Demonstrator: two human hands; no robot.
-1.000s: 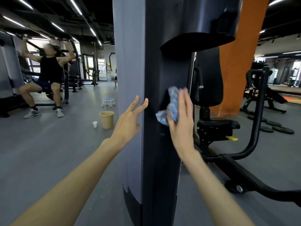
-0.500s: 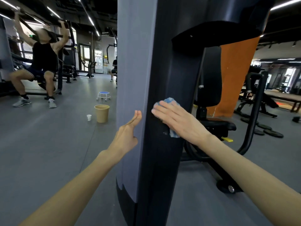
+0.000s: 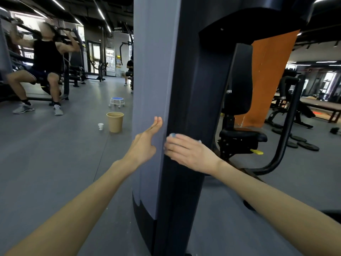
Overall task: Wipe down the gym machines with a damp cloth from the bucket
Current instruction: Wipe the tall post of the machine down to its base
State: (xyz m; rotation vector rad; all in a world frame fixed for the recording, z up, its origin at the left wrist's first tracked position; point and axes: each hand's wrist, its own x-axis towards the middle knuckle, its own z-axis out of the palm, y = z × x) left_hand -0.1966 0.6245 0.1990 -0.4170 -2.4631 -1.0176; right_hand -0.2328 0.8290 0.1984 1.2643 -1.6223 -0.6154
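Observation:
A tall gym machine column (image 3: 184, 89), grey on its left face and black on its front, fills the middle of the view. My right hand (image 3: 186, 152) lies flat on the black face and presses a blue cloth (image 3: 173, 135) against it; only the cloth's edges show past my fingers. My left hand (image 3: 145, 143) rests with straight fingers against the grey face, level with the right hand. A tan bucket (image 3: 115, 121) stands on the floor behind, to the left of the column.
A small white cup (image 3: 100, 126) sits beside the bucket, a low blue-topped stool (image 3: 117, 101) behind it. A person (image 3: 44, 63) exercises on a machine at far left. The machine's black seat (image 3: 241, 134), curved frame (image 3: 287, 126) and weight plates (image 3: 304, 145) lie to the right.
My right hand turned from upright to sideways and slid the cloth leftward and down across the black face. My left hand's fingers drew together against the grey face.

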